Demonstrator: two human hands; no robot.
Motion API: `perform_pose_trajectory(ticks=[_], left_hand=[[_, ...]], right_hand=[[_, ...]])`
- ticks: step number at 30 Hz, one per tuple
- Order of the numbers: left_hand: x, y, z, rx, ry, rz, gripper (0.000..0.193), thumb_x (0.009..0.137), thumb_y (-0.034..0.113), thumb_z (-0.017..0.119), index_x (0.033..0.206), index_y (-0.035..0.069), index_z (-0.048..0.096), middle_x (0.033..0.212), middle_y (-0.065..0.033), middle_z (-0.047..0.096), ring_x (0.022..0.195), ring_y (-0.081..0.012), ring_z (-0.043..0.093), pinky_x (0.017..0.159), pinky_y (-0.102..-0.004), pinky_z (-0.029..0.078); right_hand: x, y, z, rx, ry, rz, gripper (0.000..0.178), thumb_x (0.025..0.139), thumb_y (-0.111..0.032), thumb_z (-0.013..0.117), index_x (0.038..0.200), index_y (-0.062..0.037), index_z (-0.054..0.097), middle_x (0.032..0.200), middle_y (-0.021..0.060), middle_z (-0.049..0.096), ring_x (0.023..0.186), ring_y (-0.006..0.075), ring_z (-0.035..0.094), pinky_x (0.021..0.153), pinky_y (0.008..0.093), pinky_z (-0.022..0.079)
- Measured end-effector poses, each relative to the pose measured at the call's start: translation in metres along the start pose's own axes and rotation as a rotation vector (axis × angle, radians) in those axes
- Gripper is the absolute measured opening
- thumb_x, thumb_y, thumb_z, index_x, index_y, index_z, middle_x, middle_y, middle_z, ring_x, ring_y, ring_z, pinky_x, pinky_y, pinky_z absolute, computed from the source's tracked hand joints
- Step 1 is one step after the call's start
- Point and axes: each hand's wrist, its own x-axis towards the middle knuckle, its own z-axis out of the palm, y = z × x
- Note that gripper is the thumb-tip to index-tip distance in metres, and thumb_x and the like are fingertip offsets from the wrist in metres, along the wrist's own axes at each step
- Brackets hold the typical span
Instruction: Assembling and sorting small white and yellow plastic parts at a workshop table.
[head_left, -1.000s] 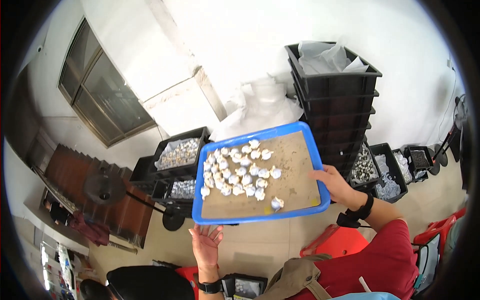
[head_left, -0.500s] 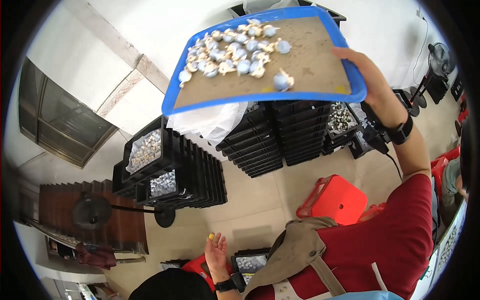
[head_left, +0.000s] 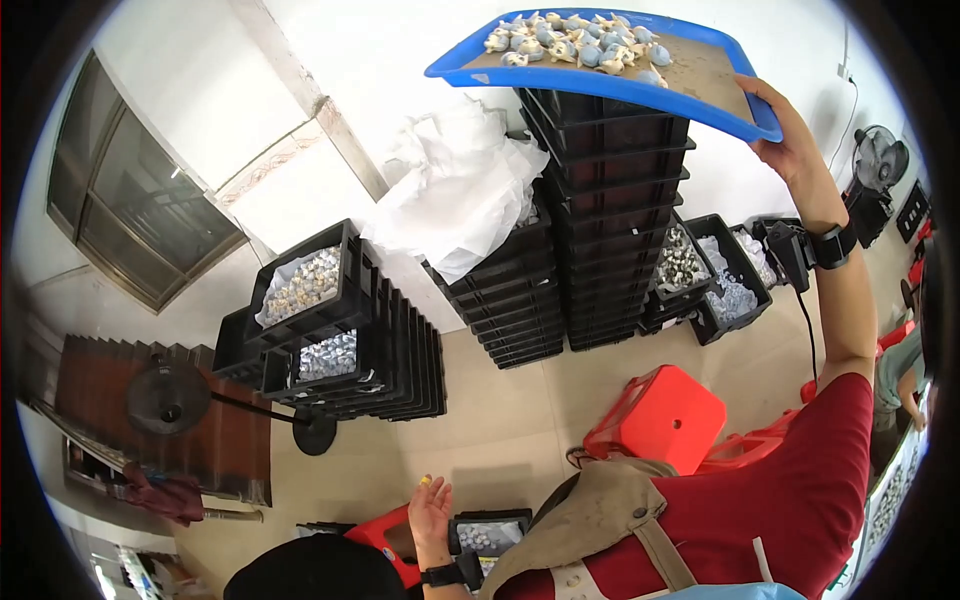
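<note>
My right hand (head_left: pixel 788 135) grips the right end of a blue tray (head_left: pixel 700 72) at the upper right, the thumb over its rim. Small blue-and-cream figure-like pieces (head_left: pixel 580 42) lie heaped toward the tray's left and middle; its brown bottom shows at the right. The tray is in front of or above a tall stack of black crates (head_left: pixel 625 150); whether it touches the stack I cannot tell. Low in the view, my left hand (head_left: pixel 430 515) is held empty with fingers apart, a yellow band on one finger.
Crumpled white plastic sheeting (head_left: pixel 450 190) covers a shorter crate stack. Another stack at left has an upper crate (head_left: pixel 310 280) of small pieces. A red stool (head_left: pixel 660 415) stands on the floor, a pedestal fan (head_left: pixel 168 395) at left, and an open crate (head_left: pixel 735 290) at right.
The tray has moved right and tipped flatter, and its inside shows less. More of the crate stacks and white sheeting has come into view. My left hand is still empty.
</note>
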Motion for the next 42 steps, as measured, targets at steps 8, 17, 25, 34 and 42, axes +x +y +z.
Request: perform_pose_trajectory(ticks=[8,17,25,34,42], left_hand=[[0.023,0.065,0.140,0.536,-0.233,0.319,0.030,0.086,0.016,0.053,0.113,0.005,0.048,0.098,-0.0069,0.059,0.083,-0.0153,0.058,0.067,-0.0225,0.047],[0.039,0.108,0.441,1.038,-0.774,1.440,0.034,0.077,0.008,0.062,0.108,0.000,0.052,0.101,-0.0109,0.058,0.091,-0.0216,0.057,0.077,-0.0277,0.045],[0.109,0.110,0.627,1.380,-0.621,2.136,0.033,0.072,0.021,0.065,0.099,0.004,0.055,0.101,-0.0084,0.057,0.102,-0.0273,0.050,0.089,-0.0492,0.033],[0.120,0.146,0.681,1.302,-0.879,1.866,0.018,0.072,0.013,0.064,0.080,0.000,0.055,0.076,-0.0134,0.055,0.064,-0.0282,0.053,0.057,-0.0337,0.041],[0.117,0.130,0.672,1.472,-0.776,1.816,0.028,0.072,0.023,0.065,0.091,0.004,0.056,0.074,-0.0107,0.056,0.067,-0.0236,0.052,0.074,-0.0363,0.039]], right_hand=[[0.028,-0.013,-0.010,0.021,0.136,-0.067,0.030,0.077,-0.016,0.062,0.096,0.0038,0.050,0.080,0.0093,0.059,0.056,0.0131,0.060,0.046,0.0180,0.052],[0.070,-0.017,-0.038,0.123,0.152,-0.115,0.032,0.076,-0.017,0.063,0.100,0.0015,0.051,0.089,0.0089,0.059,0.068,0.0151,0.061,0.056,0.0216,0.052],[0.139,-0.018,-0.101,0.044,0.139,-0.134,0.028,0.077,-0.019,0.061,0.101,-0.0055,0.056,0.092,0.0044,0.060,0.078,0.0132,0.059,0.067,0.0230,0.049],[0.183,-0.024,-0.109,0.038,0.292,-0.230,0.021,0.077,-0.021,0.062,0.090,-0.0047,0.056,0.073,0.0012,0.059,0.055,0.0065,0.056,0.045,0.0162,0.046],[0.179,-0.020,-0.118,0.041,0.304,-0.247,0.022,0.077,-0.022,0.063,0.088,-0.0047,0.056,0.069,0.0001,0.056,0.051,0.0059,0.054,0.042,0.0152,0.043]])
